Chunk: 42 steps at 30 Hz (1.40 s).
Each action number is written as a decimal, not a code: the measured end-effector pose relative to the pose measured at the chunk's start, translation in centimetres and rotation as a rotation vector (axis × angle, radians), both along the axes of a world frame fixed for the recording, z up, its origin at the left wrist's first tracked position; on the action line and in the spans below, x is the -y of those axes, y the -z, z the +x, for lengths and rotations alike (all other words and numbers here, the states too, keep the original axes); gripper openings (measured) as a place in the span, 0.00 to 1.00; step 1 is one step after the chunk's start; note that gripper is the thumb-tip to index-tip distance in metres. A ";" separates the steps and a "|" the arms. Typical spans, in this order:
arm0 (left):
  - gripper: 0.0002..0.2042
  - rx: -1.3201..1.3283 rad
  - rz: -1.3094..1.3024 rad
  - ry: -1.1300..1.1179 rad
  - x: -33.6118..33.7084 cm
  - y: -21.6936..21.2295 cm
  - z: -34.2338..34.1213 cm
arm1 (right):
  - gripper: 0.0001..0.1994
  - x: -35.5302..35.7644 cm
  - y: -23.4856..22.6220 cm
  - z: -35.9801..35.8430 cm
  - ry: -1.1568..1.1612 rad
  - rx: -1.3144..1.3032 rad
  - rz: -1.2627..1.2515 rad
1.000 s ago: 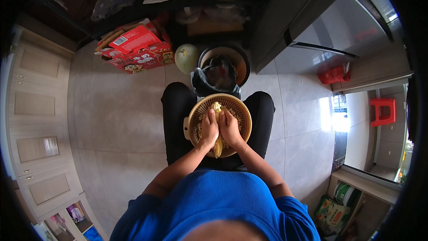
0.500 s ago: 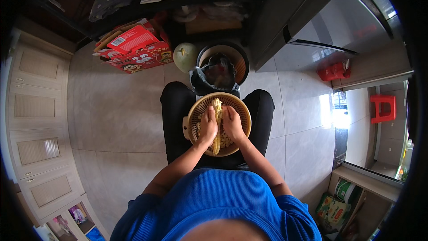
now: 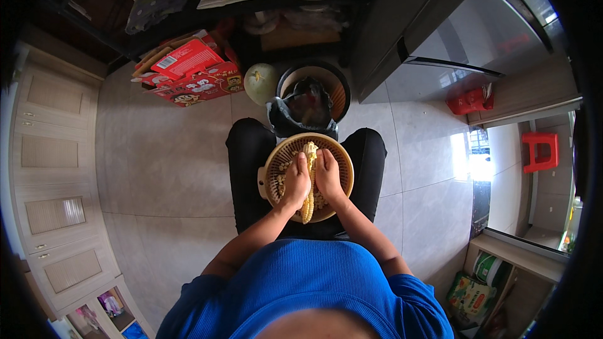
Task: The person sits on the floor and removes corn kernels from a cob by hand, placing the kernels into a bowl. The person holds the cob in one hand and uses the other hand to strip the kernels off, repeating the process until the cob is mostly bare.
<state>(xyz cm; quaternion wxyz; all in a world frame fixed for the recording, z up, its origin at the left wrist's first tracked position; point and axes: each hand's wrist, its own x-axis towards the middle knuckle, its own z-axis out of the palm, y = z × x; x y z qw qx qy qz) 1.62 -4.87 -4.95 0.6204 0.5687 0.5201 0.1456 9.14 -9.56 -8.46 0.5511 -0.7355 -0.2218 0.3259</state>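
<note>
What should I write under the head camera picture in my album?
Left hand and right hand hold a corn cob over a tan basket with loose kernels inside.

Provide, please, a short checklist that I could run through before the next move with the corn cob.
1. Left grip on the cob: ok, along its left side.
2. Right grip on the cob: ok, thumb at its upper right side.
3. Corn cob over the basket: ok, lengthwise, its lower end by the near rim.
4. Basket placed securely: ok as far as seen, it sits upright between the black-clad legs; its underside is hidden.
5. Loose kernels contained: ok for those visible, all inside the basket.
6. Firmness of the hold: cannot tell from this view.
</note>
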 end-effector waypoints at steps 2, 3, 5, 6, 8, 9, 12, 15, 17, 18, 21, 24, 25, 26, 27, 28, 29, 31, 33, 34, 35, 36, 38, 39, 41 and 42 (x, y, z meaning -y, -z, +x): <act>0.23 0.042 0.057 0.027 -0.2 0.8 -0.1 | 0.13 0.0 -0.6 0.1 -0.009 0.025 0.013; 0.23 0.036 0.092 0.035 -0.3 1.1 -0.2 | 0.13 0.0 -0.1 0.4 -0.019 -0.037 0.047; 0.23 0.044 0.170 0.038 -0.2 1.2 -0.1 | 0.13 -0.1 -1.0 0.7 -0.052 -0.136 0.072; 0.22 0.056 0.216 0.033 -0.2 1.6 -0.2 | 0.13 -0.1 -1.6 0.8 -0.068 -0.186 0.085; 0.23 0.049 0.188 0.028 -0.3 1.1 -0.1 | 0.14 -0.1 -2.4 0.9 -0.081 -0.030 0.039; 0.23 0.029 0.113 0.025 -0.2 0.7 -0.1 | 0.14 -0.2 -2.7 0.8 -0.088 0.047 0.017; 0.24 0.020 0.022 0.005 -0.2 -0.1 0.2 | 0.15 -0.2 -2.5 0.7 -0.054 0.177 -0.017; 0.23 0.059 0.053 -0.019 -0.1 -0.7 0.3 | 0.15 -0.2 -2.3 0.8 -0.012 0.083 0.014; 0.22 0.086 0.089 -0.049 -0.1 -0.3 0.2 | 0.15 -0.1 -2.7 0.8 -0.013 -0.085 0.049; 0.22 0.096 0.107 -0.070 -0.2 0.3 0.1 | 0.15 -0.1 -2.8 0.9 -0.014 -0.169 0.066; 0.21 0.082 0.160 -0.008 -0.5 -0.2 0.1 | 0.14 0.0 -1.8 1.4 -0.064 -0.146 0.128; 0.21 0.074 0.247 0.048 -0.6 0.5 -0.3 | 0.13 0.1 -2.9 1.5 -0.175 0.035 0.048; 0.20 0.069 0.258 0.059 -0.6 0.6 -0.3 | 0.12 0.1 -3.0 1.5 -0.181 0.052 0.056; 0.20 0.064 0.269 0.069 -0.6 0.7 -0.3 | 0.12 0.2 -3.0 1.5 -0.188 0.070 0.064; 0.20 0.052 0.280 0.068 -0.6 0.8 -0.3 | 0.11 0.2 -2.6 1.5 -0.176 0.105 0.069; 0.20 0.039 0.289 0.069 -0.7 0.8 -0.3 | 0.11 0.2 -2.2 1.4 -0.163 0.139 0.071; 0.20 0.027 0.298 0.069 -0.7 0.7 -0.3 | 0.11 0.3 -2.0 1.3 -0.150 0.173 0.074; 0.21 0.023 0.222 0.067 -0.5 0.1 -0.3 | 0.11 0.6 -2.4 1.2 -0.119 0.086 0.040; 0.23 0.034 0.108 0.041 -0.7 -0.3 -0.2 | 0.11 0.7 -1.8 1.3 -0.104 0.048 0.054; 0.24 0.048 0.031 0.014 -1.0 -0.4 -0.2 | 0.11 0.7 -2.0 1.4 -0.111 -0.043 0.069; 0.25 0.097 -0.047 0.005 -1.1 0.2 -0.4 | 0.11 0.7 -2.4 1.4 -0.116 -0.133 0.084; 0.26 0.112 -0.062 -0.026 -1.1 0.3 -0.5 | 0.11 0.7 -2.8 1.5 -0.122 -0.224 0.098; 0.26 0.142 -0.092 -0.080 -1.2 -0.3 -0.5 | 0.11 0.8 -3.1 1.5 -0.165 -0.272 0.101; 0.27 0.127 -0.142 -0.098 -1.3 -0.6 -0.5 | 0.10 1.0 -3.0 1.4 -0.205 -0.215 0.086; 0.28 0.151 -0.265 -0.125 -1.5 -2.3 -0.3 | 0.09 1.2 -2.7 1.5 -0.242 -0.120 0.079; 0.28 0.162 -0.327 -0.138 -1.5 -2.7 -0.3 | 0.09 1.4 -2.5 1.6 -0.220 -0.196 0.083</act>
